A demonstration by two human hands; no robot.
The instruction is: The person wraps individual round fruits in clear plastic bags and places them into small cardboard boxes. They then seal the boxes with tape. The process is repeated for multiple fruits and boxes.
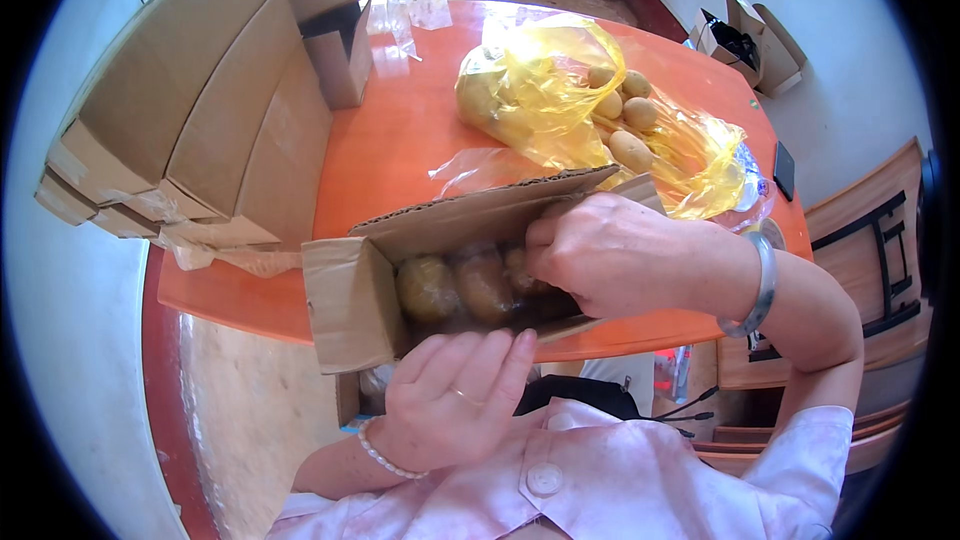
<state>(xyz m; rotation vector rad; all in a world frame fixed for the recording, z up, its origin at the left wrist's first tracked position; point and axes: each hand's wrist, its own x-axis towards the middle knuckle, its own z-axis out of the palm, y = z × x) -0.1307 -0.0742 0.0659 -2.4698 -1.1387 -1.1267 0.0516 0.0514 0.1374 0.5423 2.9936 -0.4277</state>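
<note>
An open cardboard box (349, 277) lies before me at the near edge of the table, its far flap raised. Inside, a row of potatoes (426, 287) sits in clear plastic wrap. My left hand (457, 401) grips the near wall of the box, fingers laid over its rim. With fingers curled, my right hand (607, 251) reaches into the right part of the box, beside a partly hidden wrapped potato (523, 274). The hand hides whether its fingertips hold anything.
Beyond the box, a yellow plastic bag (517, 105) and loose potatoes (631, 151) lie on the orange table (397, 142). Stacked cardboard boxes (202, 105) stand at the left. A phone (784, 171) and a roll of tape (771, 232) are at the right edge, near a wooden chair (862, 255).
</note>
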